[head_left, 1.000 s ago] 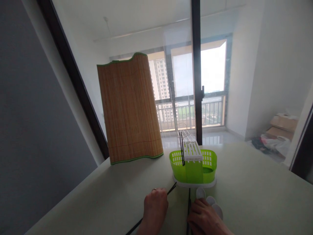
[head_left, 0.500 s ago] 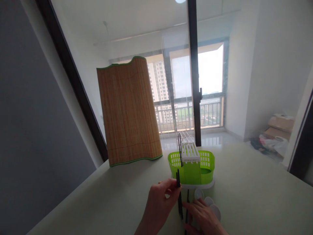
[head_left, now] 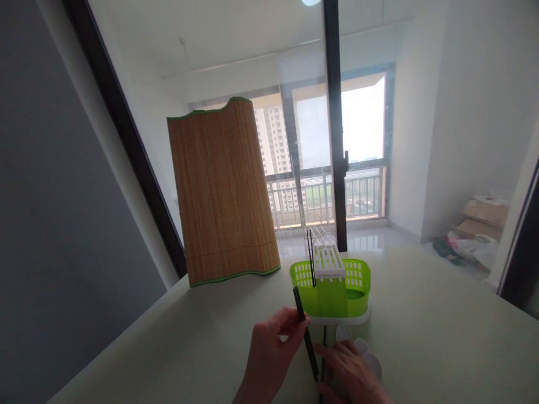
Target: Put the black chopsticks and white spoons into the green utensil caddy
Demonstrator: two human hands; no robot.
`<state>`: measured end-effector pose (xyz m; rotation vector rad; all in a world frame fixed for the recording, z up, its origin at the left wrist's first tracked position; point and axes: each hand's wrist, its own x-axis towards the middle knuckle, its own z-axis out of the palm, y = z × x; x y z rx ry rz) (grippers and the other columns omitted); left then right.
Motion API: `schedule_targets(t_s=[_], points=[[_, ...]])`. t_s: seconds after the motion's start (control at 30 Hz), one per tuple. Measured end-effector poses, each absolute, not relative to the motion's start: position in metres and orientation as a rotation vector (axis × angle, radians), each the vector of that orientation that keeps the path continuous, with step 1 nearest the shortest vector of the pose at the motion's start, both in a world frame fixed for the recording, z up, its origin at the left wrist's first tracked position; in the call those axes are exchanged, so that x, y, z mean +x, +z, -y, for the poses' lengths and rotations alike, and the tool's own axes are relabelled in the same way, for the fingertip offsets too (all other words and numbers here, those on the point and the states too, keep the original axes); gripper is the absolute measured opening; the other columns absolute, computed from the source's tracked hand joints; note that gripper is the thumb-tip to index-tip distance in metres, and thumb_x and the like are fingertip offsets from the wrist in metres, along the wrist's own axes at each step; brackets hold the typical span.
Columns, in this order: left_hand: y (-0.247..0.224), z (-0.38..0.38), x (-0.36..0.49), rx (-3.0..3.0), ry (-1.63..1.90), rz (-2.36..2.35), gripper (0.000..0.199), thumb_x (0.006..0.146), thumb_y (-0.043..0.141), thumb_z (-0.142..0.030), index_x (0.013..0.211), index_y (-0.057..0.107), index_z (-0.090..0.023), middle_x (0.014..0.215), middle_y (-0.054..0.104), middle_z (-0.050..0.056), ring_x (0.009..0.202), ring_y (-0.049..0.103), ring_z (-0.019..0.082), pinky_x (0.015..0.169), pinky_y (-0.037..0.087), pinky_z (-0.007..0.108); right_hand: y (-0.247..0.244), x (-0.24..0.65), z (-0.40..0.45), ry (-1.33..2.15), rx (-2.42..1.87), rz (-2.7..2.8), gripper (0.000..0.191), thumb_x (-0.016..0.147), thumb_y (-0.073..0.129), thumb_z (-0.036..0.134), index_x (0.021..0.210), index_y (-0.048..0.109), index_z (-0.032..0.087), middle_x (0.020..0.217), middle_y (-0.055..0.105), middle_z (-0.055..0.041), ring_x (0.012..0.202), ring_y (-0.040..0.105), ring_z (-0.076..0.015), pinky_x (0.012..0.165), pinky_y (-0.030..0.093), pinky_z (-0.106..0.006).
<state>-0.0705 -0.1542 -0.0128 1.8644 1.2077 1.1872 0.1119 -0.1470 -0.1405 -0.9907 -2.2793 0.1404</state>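
In the head view, a pair of black chopsticks is pinched between the thumb and fingers of my left hand, tilted with the upper ends leaning left. My right hand is low over the table, index finger and thumb apart, reaching across another dark chopstick that lies there. Part of that chopstick is hidden under the fingers. White spoons lie beside and partly behind my right hand. Just beyond both hands stands a bright green utensil basket with a white slatted rack on its middle; thin dark chopsticks stand in its left part.
A bamboo mat with green edging stands upright on the pale table, left of the basket. Behind is a glass sliding door with a dark frame. Cardboard boxes and bags lie on the floor at right.
The chopsticks in my left hand have tilted, their upper ends swinging left and their lower ends slightly right. My left hand has shifted a little left. The right hand has barely moved.
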Motion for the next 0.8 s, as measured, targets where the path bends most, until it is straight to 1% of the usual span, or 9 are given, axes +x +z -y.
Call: schedule_targets(t_s=[0.07, 0.17, 0.2, 0.23, 0.3, 0.57, 0.6, 0.73, 0.8], points=[[-0.012, 0.157, -0.068, 1.824, 1.175, -1.146, 0.019, 0.083, 0.062, -0.033, 0.094, 0.071, -0.021, 0.090, 0.075, 0.001, 0.082, 0.070, 0.017, 0.075, 0.055, 0.023, -0.145, 0.111, 0.147, 0.090, -0.972, 2.248, 0.045, 0.073, 0.061, 0.025, 0.117, 0.056, 0.017, 0.081, 0.069, -0.0040, 0.073, 0.059, -0.0224, 0.071, 0.038, -0.033], [-0.014, 0.157, -0.065, 1.802, 1.143, -1.110, 0.016, 0.082, 0.062, -0.032, 0.090, 0.071, -0.020, 0.088, 0.075, 0.000, 0.081, 0.070, 0.017, 0.074, 0.055, 0.022, -0.157, 0.110, 0.144, -0.035, -0.931, 2.226, 0.009, 0.077, 0.059, 0.026, 0.083, 0.060, 0.020, 0.070, 0.064, -0.0021, 0.066, 0.058, -0.0197, 0.066, 0.036, -0.031], [-0.015, 0.157, -0.064, 1.805, 1.135, -1.112, 0.016, 0.082, 0.062, -0.031, 0.089, 0.071, -0.020, 0.087, 0.075, 0.000, 0.080, 0.069, 0.016, 0.074, 0.055, 0.021, -0.161, 0.109, 0.143, -0.053, -0.926, 2.224, 0.006, 0.077, 0.059, 0.026, 0.074, 0.057, 0.021, 0.067, 0.063, -0.0015, 0.065, 0.057, -0.0188, 0.065, 0.035, -0.030], [-0.017, 0.157, -0.064, 1.809, 1.127, -1.117, 0.015, 0.082, 0.062, -0.031, 0.089, 0.071, -0.020, 0.086, 0.075, -0.001, 0.080, 0.069, 0.016, 0.073, 0.054, 0.021, -0.164, 0.108, 0.142, -0.052, -0.925, 2.222, 0.011, 0.076, 0.060, 0.026, 0.069, 0.054, 0.021, 0.066, 0.062, -0.0008, 0.063, 0.057, -0.0180, 0.064, 0.035, -0.029], [-0.019, 0.157, -0.064, 1.823, 1.113, -1.124, 0.015, 0.083, 0.061, -0.031, 0.089, 0.070, -0.021, 0.086, 0.074, -0.001, 0.080, 0.069, 0.016, 0.074, 0.054, 0.021, -0.167, 0.108, 0.140, -0.017, -0.937, 2.211, 0.014, 0.075, 0.061, 0.024, 0.066, 0.051, 0.021, 0.065, 0.062, 0.0000, 0.063, 0.056, -0.0170, 0.063, 0.035, -0.028], [-0.021, 0.160, -0.064, 1.954, 1.019, -1.143, 0.016, 0.083, 0.059, -0.026, 0.092, 0.072, -0.023, 0.081, 0.073, -0.003, 0.075, 0.068, 0.014, 0.069, 0.053, 0.019, -0.156, 0.107, 0.143, 0.076, -0.959, 2.199, 0.009, 0.072, 0.061, 0.017, 0.069, 0.054, 0.021, 0.068, 0.064, -0.0005, 0.065, 0.058, -0.0181, 0.064, 0.039, -0.028], [-0.015, 0.159, -0.067, 1.959, 1.058, -1.154, 0.015, 0.083, 0.060, -0.027, 0.091, 0.072, -0.022, 0.082, 0.074, -0.002, 0.076, 0.069, 0.015, 0.071, 0.054, 0.020, -0.153, 0.108, 0.143, 0.081, -0.956, 2.181, 0.007, 0.071, 0.060, 0.016, 0.074, 0.056, 0.021, 0.070, 0.064, -0.0007, 0.066, 0.059, -0.0185, 0.064, 0.039, -0.028], [0.027, 0.150, -0.083, 1.902, 1.391, -1.194, 0.017, 0.079, 0.066, -0.033, 0.090, 0.071, -0.020, 0.086, 0.075, 0.001, 0.079, 0.070, 0.016, 0.073, 0.055, 0.022, -0.137, 0.113, 0.148, 0.159, -0.952, 2.084, 0.029, 0.076, 0.051, 0.011, 0.103, 0.057, 0.022, 0.080, 0.066, -0.0014, 0.074, 0.061, -0.0186, 0.070, 0.042, -0.029], [0.052, 0.138, -0.089, 1.856, 1.609, -1.172, 0.020, 0.078, 0.067, -0.034, 0.092, 0.070, -0.020, 0.089, 0.075, 0.002, 0.081, 0.070, 0.016, 0.074, 0.056, 0.023, -0.130, 0.115, 0.149, 0.136, -0.925, 2.060, 0.033, 0.078, 0.049, 0.009, 0.107, 0.055, 0.023, 0.081, 0.066, -0.0012, 0.075, 0.061, -0.0183, 0.072, 0.042, -0.030]])
